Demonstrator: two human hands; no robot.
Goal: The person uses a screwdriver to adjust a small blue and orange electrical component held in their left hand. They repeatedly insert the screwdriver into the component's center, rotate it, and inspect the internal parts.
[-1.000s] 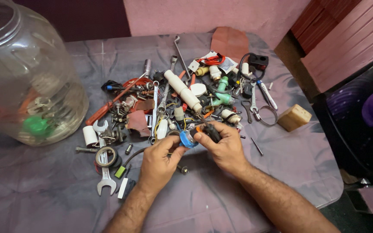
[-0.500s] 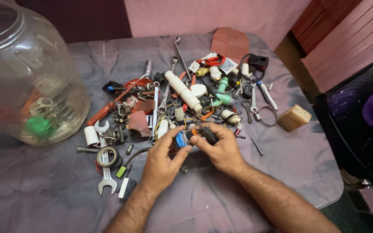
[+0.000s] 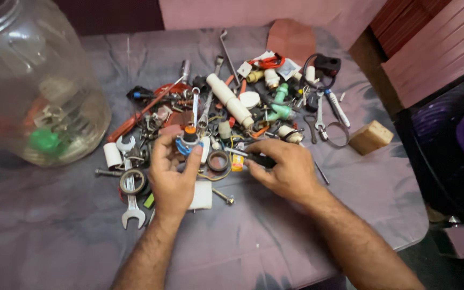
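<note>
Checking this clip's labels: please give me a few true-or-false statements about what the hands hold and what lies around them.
1. The left hand holds a small blue part with an orange tip. True.
2. The right hand is empty. False: it grips a dark-handled tool.
3. The clear jar stands to the right of the pile. False: it is on the left.
4. A wooden block lies right of the pile. True.
5. A spanner lies beside the left hand. True.
</note>
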